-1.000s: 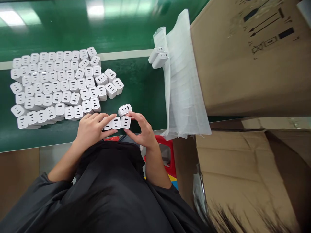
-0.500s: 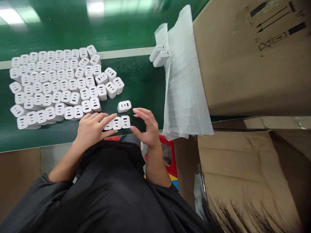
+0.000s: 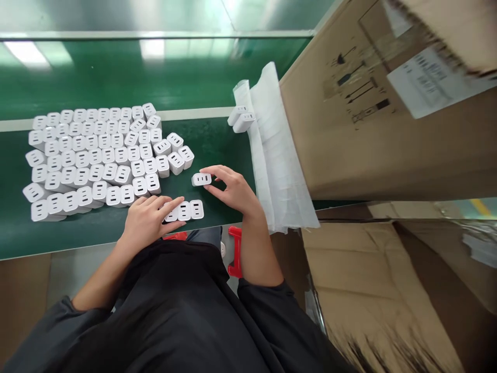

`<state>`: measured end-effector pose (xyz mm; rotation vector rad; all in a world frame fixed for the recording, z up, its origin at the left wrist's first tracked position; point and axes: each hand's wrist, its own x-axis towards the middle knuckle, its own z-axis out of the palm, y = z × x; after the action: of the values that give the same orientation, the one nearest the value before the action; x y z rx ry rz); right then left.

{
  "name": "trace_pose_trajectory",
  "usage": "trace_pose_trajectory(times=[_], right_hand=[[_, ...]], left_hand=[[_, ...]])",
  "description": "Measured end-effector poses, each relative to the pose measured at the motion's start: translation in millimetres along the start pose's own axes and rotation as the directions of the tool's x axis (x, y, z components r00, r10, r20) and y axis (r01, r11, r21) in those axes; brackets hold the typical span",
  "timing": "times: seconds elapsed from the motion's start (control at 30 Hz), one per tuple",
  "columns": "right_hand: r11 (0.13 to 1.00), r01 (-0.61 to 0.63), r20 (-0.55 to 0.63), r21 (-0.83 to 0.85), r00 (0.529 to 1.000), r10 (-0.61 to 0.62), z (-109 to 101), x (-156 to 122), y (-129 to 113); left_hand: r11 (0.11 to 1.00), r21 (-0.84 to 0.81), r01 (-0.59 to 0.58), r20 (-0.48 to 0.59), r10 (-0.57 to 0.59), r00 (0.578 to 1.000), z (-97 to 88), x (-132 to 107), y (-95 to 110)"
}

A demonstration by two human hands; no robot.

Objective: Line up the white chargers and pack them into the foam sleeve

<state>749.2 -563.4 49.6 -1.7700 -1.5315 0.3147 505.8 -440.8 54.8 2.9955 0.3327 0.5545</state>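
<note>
My left hand (image 3: 149,217) lies on a short row of white chargers (image 3: 185,211) at the near edge of the green table (image 3: 217,140), its fingers curled over the left ones. My right hand (image 3: 232,187) grips a single white charger (image 3: 201,179) with thumb and fingertips, just above that row. A large block of several white chargers (image 3: 97,158) stands in rows to the left, port faces up.
A big cardboard box (image 3: 388,114) lies on its side at the right, with white foam sheets (image 3: 272,155) hanging from it and two chargers (image 3: 240,118) beside them. An open carton (image 3: 388,290) sits lower right. A red stool (image 3: 236,248) shows below the table edge.
My right hand let go of the row, lifted open, then moved up and took hold of the single charger. The camera tilted, so everything sits lower in the picture. My left hand stayed.
</note>
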Motion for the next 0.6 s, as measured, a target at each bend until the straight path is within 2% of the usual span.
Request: trace_pose_trajectory(times=[0.1, 0.17, 0.23, 0.33, 0.47, 0.6], right_hand=[[0.997, -0.072, -0.064, -0.019, 0.995, 0.071, -17, 5, 12], [0.994, -0.085, -0.143, -0.071, 0.987, 0.075, -30, 9, 14], [0.993, -0.064, -0.205, -0.100, 0.978, 0.043, -39, 11, 9], [0.999, 0.007, -0.227, -0.034, 0.974, -0.015, -43, 9, -7], [0.991, 0.060, -0.145, 0.118, 0.989, -0.042, -41, 3, -19], [0.967, 0.072, 0.096, 0.243, 0.991, -0.098, -38, 3, -2]], left_hand=[[1.000, 0.002, -0.018, -0.033, 0.018, 0.999, 1.3, -1, -1], [1.000, 0.004, -0.025, -0.050, 0.026, 0.998, 2.3, -1, -1], [1.000, 0.003, -0.030, -0.062, 0.030, 0.998, 3.1, -1, -2], [1.000, 0.001, -0.025, -0.065, 0.025, 0.998, 3.4, -2, -1], [1.000, -0.006, -0.015, -0.045, 0.015, 0.999, 3.2, -2, -1], [1.000, -0.002, -0.022, -0.045, 0.022, 0.999, 2.3, -1, -1]])
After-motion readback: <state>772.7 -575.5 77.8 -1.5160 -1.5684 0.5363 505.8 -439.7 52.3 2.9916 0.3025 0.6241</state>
